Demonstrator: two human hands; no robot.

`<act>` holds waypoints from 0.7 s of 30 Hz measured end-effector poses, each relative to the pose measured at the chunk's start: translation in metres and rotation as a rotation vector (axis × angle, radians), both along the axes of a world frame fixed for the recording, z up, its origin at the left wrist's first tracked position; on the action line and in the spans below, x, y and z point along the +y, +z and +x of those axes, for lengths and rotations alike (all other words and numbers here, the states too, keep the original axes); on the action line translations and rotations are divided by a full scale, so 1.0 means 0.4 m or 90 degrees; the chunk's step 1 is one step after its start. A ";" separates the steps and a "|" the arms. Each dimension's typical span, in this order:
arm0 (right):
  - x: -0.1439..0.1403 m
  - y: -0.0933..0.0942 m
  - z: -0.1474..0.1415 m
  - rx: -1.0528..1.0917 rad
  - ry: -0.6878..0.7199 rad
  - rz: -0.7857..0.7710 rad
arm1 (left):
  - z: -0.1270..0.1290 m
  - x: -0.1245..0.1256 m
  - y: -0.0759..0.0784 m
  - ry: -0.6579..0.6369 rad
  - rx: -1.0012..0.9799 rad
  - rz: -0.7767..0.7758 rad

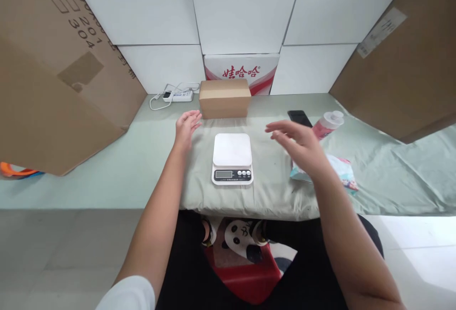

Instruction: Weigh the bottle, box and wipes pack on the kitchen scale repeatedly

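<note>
A white kitchen scale (pixel 232 151) lies on the cloth-covered table between my hands, its small display and buttons toward me, with nothing on its plate. My left hand (pixel 185 128) is raised to the left of the scale, near the left front corner of a closed brown cardboard box (pixel 225 106). Its fingers are apart and hold nothing. To the right of the scale, my right hand (pixel 297 144) hovers with fingers stretched out, also holding nothing. It partly covers a soft pale blue packet (pixel 340 170). A pink-and-white bottle (pixel 327 124) is just beyond it.
A black phone (pixel 299 117) lies behind my right hand. At the back left is a white power strip (pixel 178 96) with a cable. Large cardboard panels flank the table (pixel 107 189) on the left (pixel 67 91) and right (pixel 406 58). A white printed carton (pixel 263 75) stands behind the box.
</note>
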State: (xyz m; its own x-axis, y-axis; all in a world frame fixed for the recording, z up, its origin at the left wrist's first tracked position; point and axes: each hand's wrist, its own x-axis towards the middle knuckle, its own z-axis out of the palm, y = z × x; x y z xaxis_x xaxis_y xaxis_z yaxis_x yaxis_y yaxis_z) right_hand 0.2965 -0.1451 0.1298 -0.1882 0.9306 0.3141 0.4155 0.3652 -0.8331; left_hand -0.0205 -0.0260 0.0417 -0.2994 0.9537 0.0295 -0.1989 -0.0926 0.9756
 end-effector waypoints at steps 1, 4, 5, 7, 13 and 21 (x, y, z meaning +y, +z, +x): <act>-0.020 0.034 0.024 -0.012 -0.020 0.015 | 0.001 -0.019 0.004 0.015 0.002 0.005; -0.040 0.107 0.090 -0.035 -0.119 0.048 | 0.002 -0.080 0.010 0.068 0.028 -0.011; -0.037 0.120 0.110 -0.046 -0.159 0.059 | 0.001 -0.098 0.010 0.080 0.047 -0.019; -0.022 0.131 0.151 -0.062 -0.255 0.120 | -0.002 -0.122 0.010 0.083 0.091 -0.020; 0.022 0.112 0.277 -0.066 -0.529 0.281 | -0.009 -0.130 0.004 0.067 0.188 0.001; 0.047 0.075 0.325 -0.137 -0.583 0.097 | -0.020 -0.143 -0.033 0.036 0.357 -0.025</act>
State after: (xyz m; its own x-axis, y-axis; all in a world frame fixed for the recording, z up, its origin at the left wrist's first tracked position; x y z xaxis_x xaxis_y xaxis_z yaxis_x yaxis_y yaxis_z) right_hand 0.4266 -0.1263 0.1598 0.5254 0.6974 0.4874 0.7327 -0.0797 -0.6759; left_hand -0.0283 -0.0831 0.0283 -0.2978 0.9404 0.1641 0.3559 -0.0501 0.9332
